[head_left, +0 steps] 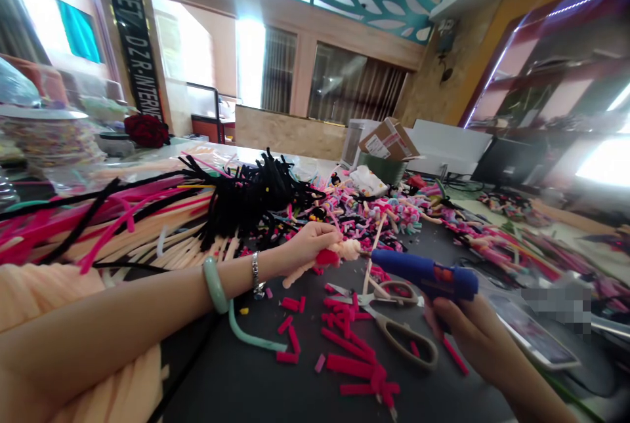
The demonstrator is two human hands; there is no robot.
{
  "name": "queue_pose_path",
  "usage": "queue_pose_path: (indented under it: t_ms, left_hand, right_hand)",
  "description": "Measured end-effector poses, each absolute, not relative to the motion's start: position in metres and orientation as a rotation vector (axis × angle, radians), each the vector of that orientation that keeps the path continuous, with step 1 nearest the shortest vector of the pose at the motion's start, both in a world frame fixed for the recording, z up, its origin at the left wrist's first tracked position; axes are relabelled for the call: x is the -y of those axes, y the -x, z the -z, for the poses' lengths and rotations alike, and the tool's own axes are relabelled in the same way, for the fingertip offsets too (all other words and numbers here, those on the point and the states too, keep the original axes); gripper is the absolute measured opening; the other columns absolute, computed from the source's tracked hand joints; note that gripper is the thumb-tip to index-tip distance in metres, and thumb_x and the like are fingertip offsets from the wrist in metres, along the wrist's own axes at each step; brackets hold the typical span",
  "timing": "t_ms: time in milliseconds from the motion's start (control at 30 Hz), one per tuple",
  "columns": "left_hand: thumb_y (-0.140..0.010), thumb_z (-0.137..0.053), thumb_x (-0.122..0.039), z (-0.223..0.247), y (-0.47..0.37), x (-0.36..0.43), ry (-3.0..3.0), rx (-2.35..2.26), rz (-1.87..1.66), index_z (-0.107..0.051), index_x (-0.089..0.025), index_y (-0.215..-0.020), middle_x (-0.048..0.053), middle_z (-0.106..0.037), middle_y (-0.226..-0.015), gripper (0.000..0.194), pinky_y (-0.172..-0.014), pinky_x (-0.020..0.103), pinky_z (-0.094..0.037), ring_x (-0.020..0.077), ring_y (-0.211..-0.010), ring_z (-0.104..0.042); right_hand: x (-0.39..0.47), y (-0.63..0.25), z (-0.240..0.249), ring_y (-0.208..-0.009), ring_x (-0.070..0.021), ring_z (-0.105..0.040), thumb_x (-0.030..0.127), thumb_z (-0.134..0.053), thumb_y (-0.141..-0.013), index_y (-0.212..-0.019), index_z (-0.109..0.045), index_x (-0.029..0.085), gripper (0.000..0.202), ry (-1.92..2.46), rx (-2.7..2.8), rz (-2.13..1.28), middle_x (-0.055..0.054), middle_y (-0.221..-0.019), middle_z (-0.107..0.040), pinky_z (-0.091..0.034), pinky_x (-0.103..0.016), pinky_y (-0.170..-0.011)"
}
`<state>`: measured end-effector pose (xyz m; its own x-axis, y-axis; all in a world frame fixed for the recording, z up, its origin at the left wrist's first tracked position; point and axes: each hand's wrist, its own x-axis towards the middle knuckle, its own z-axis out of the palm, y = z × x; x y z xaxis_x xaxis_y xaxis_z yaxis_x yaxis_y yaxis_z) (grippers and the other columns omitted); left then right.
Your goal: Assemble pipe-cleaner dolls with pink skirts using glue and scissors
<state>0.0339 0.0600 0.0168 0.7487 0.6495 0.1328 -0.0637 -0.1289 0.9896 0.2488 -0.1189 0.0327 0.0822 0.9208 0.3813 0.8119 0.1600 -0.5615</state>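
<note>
My left hand [315, 242] pinches a small craft piece of cream and red pipe cleaners [348, 250] above the dark table. My right hand [462, 318] is wrapped round the grip of a blue hot glue gun [423, 272]. The gun points left, its nozzle at or close to the cream end of the piece; I cannot tell if they touch. Below the gun lies a pair of scissors [401, 328] with grey handles, blades apart. Cut red-pink pipe cleaner pieces [349, 364] are scattered in front, and a pale green pipe cleaner [256, 339] curves beneath my left wrist.
Long black pipe cleaners [256, 193] lie bundled at the back left, beside pink and cream ones. A heap of small multicoloured pieces [394, 213] covers the table's middle back. A cardboard box [388, 141] stands behind it. A phone or tablet [534, 334] lies at right.
</note>
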Motion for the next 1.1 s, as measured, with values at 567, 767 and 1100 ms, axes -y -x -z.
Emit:
queue_pose_path:
  t_ms: [567,767,1100]
  left_hand:
    - [-0.07,-0.064,-0.039,-0.02,-0.033,-0.059,-1.35,-0.408,-0.438,-0.05,-0.015,-0.071,0.002,-0.062,-0.048,0.028,-0.024,0.016,-0.026,0.0078,-0.025,-0.04]
    - [-0.074,-0.061,-0.036,-0.019,-0.03,-0.062,-1.31,-0.396,-0.416,-0.052,-0.015,-0.075,0.002,-0.062,-0.049,0.023,-0.024,0.016,-0.029,0.0091,-0.026,-0.043]
    - [-0.08,-0.054,-0.037,-0.009,-0.031,-0.072,-1.253,-0.428,-0.499,-0.054,-0.014,-0.076,-0.001,-0.056,-0.054,0.024,-0.024,0.016,-0.031,0.0067,-0.031,-0.042]
  right_hand:
    - [0.121,-0.247,-0.028,-0.039,-0.0141,-0.05,0.068,-0.041,-0.084,-0.057,-0.055,0.019,0.058,1.381,1.711,-0.394,-0.002,-0.041,-0.055,-0.042,-0.027,-0.044]
    - [0.121,-0.253,-0.025,-0.046,-0.0134,-0.048,0.068,-0.043,-0.084,-0.062,-0.058,0.018,0.056,1.374,1.701,-0.482,-0.001,-0.05,-0.056,-0.04,-0.027,-0.049]
    - [0.105,-0.289,-0.025,-0.057,-0.0174,-0.06,0.061,-0.043,-0.082,-0.053,-0.057,0.02,0.053,1.899,1.506,-0.024,-0.009,-0.081,-0.071,-0.045,-0.031,-0.057]
